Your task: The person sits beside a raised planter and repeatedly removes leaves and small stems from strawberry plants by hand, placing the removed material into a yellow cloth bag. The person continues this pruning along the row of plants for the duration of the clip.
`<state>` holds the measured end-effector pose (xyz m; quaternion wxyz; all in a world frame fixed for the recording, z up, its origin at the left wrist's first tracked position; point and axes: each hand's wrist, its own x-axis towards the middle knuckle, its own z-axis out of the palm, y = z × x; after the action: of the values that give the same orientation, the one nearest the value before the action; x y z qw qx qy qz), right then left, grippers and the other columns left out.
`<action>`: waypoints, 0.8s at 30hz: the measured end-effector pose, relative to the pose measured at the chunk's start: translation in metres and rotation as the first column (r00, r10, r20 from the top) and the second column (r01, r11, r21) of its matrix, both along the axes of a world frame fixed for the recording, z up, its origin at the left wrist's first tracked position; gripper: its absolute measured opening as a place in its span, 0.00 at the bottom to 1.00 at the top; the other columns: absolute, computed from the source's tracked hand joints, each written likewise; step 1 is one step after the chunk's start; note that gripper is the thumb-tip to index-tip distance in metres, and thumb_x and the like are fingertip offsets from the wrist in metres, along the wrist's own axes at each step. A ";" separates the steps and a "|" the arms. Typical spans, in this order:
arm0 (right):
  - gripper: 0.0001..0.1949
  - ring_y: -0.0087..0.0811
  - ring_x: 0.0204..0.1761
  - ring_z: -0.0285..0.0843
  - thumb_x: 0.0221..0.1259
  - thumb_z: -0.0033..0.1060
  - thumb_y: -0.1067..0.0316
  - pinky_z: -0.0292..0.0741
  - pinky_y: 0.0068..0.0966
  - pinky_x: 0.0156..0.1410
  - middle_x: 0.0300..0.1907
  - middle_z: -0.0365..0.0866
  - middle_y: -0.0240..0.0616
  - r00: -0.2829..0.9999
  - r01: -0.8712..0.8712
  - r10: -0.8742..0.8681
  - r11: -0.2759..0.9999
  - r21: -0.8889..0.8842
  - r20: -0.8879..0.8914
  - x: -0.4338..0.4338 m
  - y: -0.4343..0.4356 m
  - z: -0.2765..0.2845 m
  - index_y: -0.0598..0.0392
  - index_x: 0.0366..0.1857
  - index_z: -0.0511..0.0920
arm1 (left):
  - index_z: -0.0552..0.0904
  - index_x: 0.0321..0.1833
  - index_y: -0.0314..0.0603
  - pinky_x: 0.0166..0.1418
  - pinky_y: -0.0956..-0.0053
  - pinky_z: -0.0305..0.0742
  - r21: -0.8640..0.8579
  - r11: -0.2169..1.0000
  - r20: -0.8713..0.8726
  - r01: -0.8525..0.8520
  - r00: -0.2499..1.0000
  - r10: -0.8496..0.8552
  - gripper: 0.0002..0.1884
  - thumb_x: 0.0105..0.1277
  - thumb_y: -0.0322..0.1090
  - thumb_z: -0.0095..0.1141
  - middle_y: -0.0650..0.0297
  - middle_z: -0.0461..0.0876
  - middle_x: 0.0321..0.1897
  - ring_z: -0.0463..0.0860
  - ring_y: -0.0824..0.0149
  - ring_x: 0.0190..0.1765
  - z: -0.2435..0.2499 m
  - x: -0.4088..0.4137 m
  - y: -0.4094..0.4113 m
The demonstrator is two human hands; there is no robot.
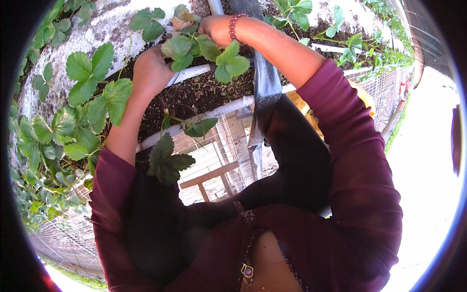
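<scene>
My left hand (151, 71) is low at the soil beside a strawberry plant (193, 47), its thumb close to a white pipe (189, 74). My right hand (217, 31), with a beaded bracelet (233, 26) at the wrist, reaches in behind the same plant's leaves from the other side. Leaves cover the fingertips of both hands, so whether either one grips a stem is hidden. Between the hands, near the right fingers, a browned, withered leaf (181, 22) stands among the green ones. Dark crumbly soil (204, 89) lies just below the hands.
More strawberry plants (84, 76) crowd the left, close to my left forearm. A grey-black plastic strip (268, 78) hangs over the bed's pale edge rail (226, 106) beneath my right arm. Wire mesh (209, 144) lies below. Something yellow (361, 95) shows beyond my right sleeve.
</scene>
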<state>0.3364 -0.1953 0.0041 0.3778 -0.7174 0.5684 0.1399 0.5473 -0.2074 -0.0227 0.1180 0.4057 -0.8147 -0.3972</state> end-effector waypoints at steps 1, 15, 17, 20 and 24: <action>0.16 0.41 0.31 0.81 0.41 0.53 0.81 0.75 0.35 0.37 0.29 0.81 0.52 0.990 -0.039 0.033 0.999 -0.037 -0.137 0.001 -0.002 -0.001 0.61 0.38 0.81 | 0.84 0.39 0.41 0.39 0.63 0.76 -0.013 1.000 0.030 0.021 0.999 -0.021 0.17 0.51 0.44 0.66 0.52 0.83 0.30 0.82 0.50 0.34 0.000 0.000 -0.001; 0.15 0.43 0.34 0.82 0.41 0.67 0.68 0.77 0.35 0.43 0.31 0.83 0.49 0.955 0.214 -0.202 0.976 -0.036 0.216 -0.016 0.025 -0.019 0.58 0.38 0.82 | 0.82 0.40 0.41 0.39 0.59 0.74 -0.104 0.957 0.131 0.270 0.958 -0.256 0.14 0.51 0.36 0.61 0.52 0.81 0.32 0.80 0.48 0.37 0.037 0.009 -0.011; 0.17 0.46 0.36 0.82 0.39 0.67 0.69 0.77 0.36 0.44 0.31 0.83 0.51 0.959 0.273 -0.269 0.961 -0.037 0.090 -0.008 0.020 -0.010 0.58 0.39 0.82 | 0.82 0.39 0.40 0.39 0.59 0.74 -0.067 0.965 0.127 0.253 0.962 -0.243 0.14 0.51 0.36 0.61 0.52 0.81 0.31 0.80 0.48 0.37 0.033 0.015 -0.013; 0.14 0.50 0.39 0.81 0.43 0.64 0.69 0.77 0.38 0.45 0.32 0.82 0.54 0.971 0.239 -0.232 0.948 -0.210 0.055 0.007 0.027 0.005 0.59 0.37 0.82 | 0.83 0.36 0.40 0.39 0.61 0.74 -0.095 0.966 0.050 0.239 0.971 -0.235 0.11 0.51 0.36 0.61 0.53 0.81 0.31 0.81 0.50 0.35 0.026 0.024 -0.014; 0.10 0.51 0.37 0.82 0.46 0.61 0.69 0.76 0.40 0.43 0.30 0.81 0.55 0.968 0.211 -0.188 0.968 -0.134 0.165 -0.004 0.028 -0.005 0.58 0.33 0.83 | 0.84 0.32 0.43 0.36 0.63 0.75 -0.155 0.957 0.103 0.246 0.967 -0.232 0.07 0.52 0.36 0.62 0.56 0.82 0.30 0.81 0.53 0.32 0.030 0.028 -0.019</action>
<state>0.3328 -0.1670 -0.0004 0.3769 -0.6913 0.6164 0.0029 0.5755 -0.2263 0.0078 0.0686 0.3090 -0.8923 -0.3219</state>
